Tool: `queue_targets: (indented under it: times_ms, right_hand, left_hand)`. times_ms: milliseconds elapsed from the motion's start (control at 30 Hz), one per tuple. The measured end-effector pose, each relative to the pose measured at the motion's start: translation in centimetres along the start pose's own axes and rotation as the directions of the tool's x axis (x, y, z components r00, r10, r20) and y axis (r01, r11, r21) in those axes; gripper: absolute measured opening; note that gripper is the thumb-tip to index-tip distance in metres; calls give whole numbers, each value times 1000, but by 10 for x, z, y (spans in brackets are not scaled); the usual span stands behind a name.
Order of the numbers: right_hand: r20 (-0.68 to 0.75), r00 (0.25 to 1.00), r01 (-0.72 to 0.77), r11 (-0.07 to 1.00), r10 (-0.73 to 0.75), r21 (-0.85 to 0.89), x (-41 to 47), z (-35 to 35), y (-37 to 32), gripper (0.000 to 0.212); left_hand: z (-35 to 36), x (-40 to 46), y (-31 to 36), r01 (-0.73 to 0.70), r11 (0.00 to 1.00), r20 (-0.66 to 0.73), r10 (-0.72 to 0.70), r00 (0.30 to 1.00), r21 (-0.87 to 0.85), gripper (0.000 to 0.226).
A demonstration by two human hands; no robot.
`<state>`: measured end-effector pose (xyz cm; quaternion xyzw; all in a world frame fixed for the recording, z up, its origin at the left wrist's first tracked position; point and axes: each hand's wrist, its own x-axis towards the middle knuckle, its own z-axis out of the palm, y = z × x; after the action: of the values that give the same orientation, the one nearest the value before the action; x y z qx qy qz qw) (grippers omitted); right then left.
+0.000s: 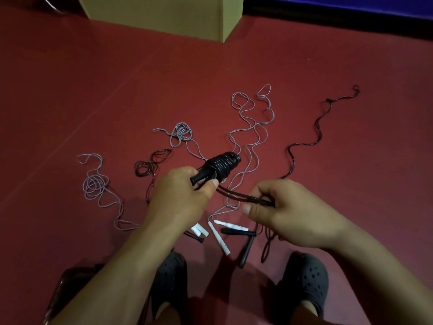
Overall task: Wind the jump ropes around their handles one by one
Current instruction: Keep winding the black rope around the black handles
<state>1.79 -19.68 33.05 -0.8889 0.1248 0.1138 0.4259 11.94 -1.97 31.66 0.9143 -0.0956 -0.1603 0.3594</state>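
Observation:
My left hand (182,195) grips a pair of black handles (201,178) with black rope coiled thickly around their far end (223,166). My right hand (288,214) pinches the doubled black rope (243,197) that runs taut from the coil. The rest of this black rope (316,134) snakes away across the red floor to the upper right. Several grey ropes (253,127) lie loose and tangled on the floor, with white handles (219,238) and black handles (246,247) lying below my hands.
A cardboard box (164,15) stands at the back. A blue mat edge (339,3) runs along the top right. Another small black rope tangle (150,165) and a grey tangle (95,184) lie to the left. My feet in dark clogs (304,280) are at the bottom.

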Motion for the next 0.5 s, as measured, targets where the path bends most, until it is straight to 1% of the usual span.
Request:
queue_targets:
  times_ms: [100,167,233,400,500]
  right_hand:
    - [-3,996,85,996,-85,24,-1,3,-2,20]
    - [-63,989,134,990,-131,41,-1,4,-3,18]
    - [-137,978,165,984,-155,69,1,5,-1,14]
    - [-307,944,130,991,-118,18,4,9,3,16]
    - [-347,931,121,993,-114,0,6,11,4,14]
  left_hand:
    - [0,-2,0,-33,999,36,32,999,42,25]
    - [1,-2,1,-69,995,82,63,995,70,24]
    - [2,-3,1,-102,992,156,89,984,80,25]
    - [4,-3,-2,-169,985,342,145,928,41,30]
    - [5,-3,-6,-256,964,409,205,889,72,21]
